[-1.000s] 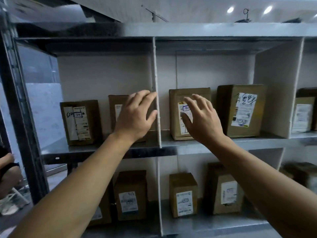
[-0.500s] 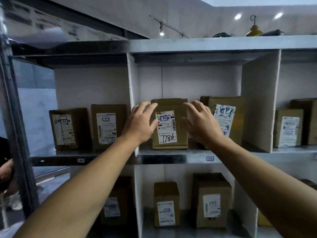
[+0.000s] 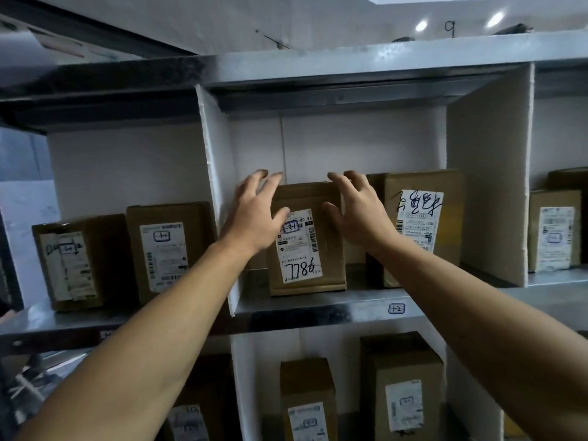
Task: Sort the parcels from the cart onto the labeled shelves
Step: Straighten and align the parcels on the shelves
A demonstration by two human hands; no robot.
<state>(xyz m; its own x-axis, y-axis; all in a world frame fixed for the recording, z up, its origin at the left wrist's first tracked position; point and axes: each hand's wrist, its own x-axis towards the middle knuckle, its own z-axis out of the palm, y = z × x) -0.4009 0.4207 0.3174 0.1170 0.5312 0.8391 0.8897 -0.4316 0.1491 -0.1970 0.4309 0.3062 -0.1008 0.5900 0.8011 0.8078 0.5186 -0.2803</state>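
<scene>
Right now we have both hands up at a brown cardboard parcel (image 3: pixel 307 240) that stands upright on the metal shelf (image 3: pixel 318 311), just right of the white divider (image 3: pixel 216 186) and close to the shelf's front edge. Its front carries a white label (image 3: pixel 297 246) with printed barcodes, a small box drawn in blue pen near the top and large black handwritten digits along the bottom. The cardboard itself is plain. Our left hand (image 3: pixel 254 214) lies between the divider and the parcel's upper left corner, fingers spread and almost straight, thumb across the top of the label. Our right hand (image 3: pixel 358 211) is at the upper right corner, farther from the divider, fingers loosely spread above the top edge and thumb on the front face. Neither hand is curled round the parcel, and we cannot tell whether the fingertips actually touch it. Farther right of the divider, a bigger box (image 3: pixel 420 224) with a black scrawl on its label stands just beside the parcel. Left of the divider stands another box (image 3: pixel 165 253). A small blue tag (image 3: pixel 396 309) marks the shelf edge right of the divider.
</scene>
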